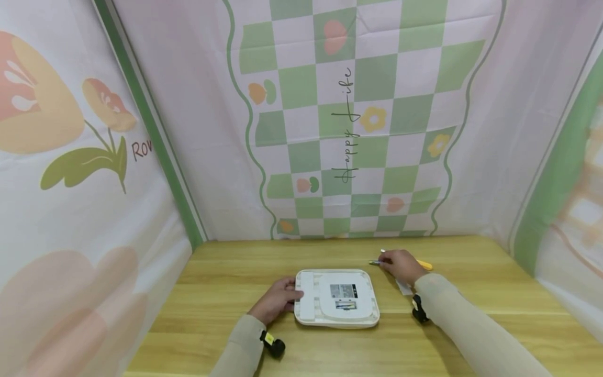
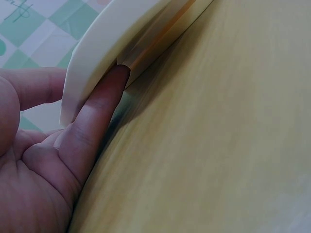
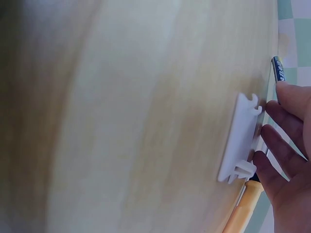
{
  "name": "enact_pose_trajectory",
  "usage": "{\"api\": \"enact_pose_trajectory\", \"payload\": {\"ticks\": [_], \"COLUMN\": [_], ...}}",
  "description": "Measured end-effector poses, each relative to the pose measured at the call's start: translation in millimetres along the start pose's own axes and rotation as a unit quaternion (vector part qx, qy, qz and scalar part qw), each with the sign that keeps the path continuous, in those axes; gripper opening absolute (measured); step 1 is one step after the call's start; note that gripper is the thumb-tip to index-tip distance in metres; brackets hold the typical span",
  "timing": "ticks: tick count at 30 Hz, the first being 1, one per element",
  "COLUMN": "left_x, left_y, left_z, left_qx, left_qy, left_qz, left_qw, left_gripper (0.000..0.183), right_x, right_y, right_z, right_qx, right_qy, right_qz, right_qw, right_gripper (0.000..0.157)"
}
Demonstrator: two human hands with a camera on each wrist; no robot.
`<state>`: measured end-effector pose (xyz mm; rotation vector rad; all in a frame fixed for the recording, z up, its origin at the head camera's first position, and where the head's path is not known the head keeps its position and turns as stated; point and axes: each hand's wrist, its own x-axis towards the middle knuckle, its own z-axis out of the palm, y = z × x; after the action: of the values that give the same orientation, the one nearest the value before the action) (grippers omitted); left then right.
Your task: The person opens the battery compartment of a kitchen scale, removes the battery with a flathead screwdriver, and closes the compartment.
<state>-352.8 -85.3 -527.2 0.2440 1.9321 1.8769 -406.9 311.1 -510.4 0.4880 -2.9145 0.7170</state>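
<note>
A white, rounded-square device lies underside up on the table, showing a printed label and an uncovered battery compartment with a battery in it. My left hand grips its left edge, thumb on top and a finger beneath the rim. Beyond the device's right side, my right hand pinches the end of a small battery at its fingertips. Under that hand lies a white battery cover with small hooked clips, partly hidden from above.
A tool with an orange-yellow handle lies just past my right hand. The wooden table ends at a printed cloth wall at the back, with more cloth at both sides.
</note>
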Motion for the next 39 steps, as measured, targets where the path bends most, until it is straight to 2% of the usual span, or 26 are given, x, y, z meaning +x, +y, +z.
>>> {"api": "enact_pose_trajectory", "payload": {"ticks": [15,22,39], "left_x": [2.5,3.4,2.3], "left_y": [-0.9,-1.4,-1.0], "left_z": [-0.3,0.4,0.9], "left_qx": [-0.005,-0.009,-0.009], "left_qy": [0.004,0.001,0.003], "left_qz": [-0.003,0.002,0.003], "left_qw": [1.0,1.0,1.0], "left_gripper": [0.055,0.049,0.052], "right_x": [-2.1,-1.7,-1.7], "right_y": [-2.7,-0.7,-2.4], "right_z": [-1.9,0.2,0.4], "right_qx": [-0.005,-0.012,-0.016], "right_qy": [0.001,-0.007,-0.006], "right_qz": [-0.01,0.0,-0.003], "right_qw": [1.0,1.0,1.0], "right_gripper": [0.009,0.009,0.007]}}
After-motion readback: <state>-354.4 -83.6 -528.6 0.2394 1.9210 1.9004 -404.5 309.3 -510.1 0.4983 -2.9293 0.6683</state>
